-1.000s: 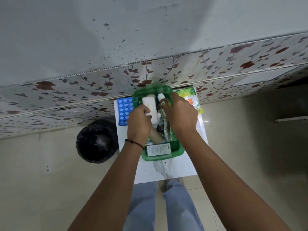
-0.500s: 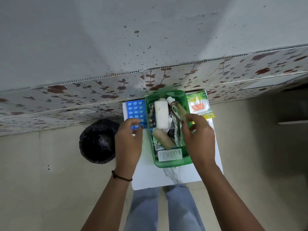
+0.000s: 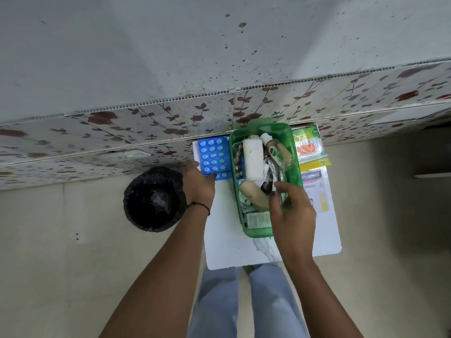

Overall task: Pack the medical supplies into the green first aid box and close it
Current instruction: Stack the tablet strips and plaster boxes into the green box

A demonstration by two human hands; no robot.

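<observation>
Your left hand is on the near end of the blue blister pack of tablets, fingers closing round its edge, though whether it has left the desk you can't tell. It lies just left of the green first aid box, so a short slide right should drop it in. Your right hand hovers over the box's near right corner, fingers loosely curled and gripping nothing I can make out (probably steadying the contents). Inside, the white bandage roll lies lengthwise, the small brown bottle tilted beside it, a carton at the near end. It's crowded, so the flat pack likely goes on top. Right of the box, the plaster packet and the orange-and-green sachet wait on the desk. No lid in view.
</observation>
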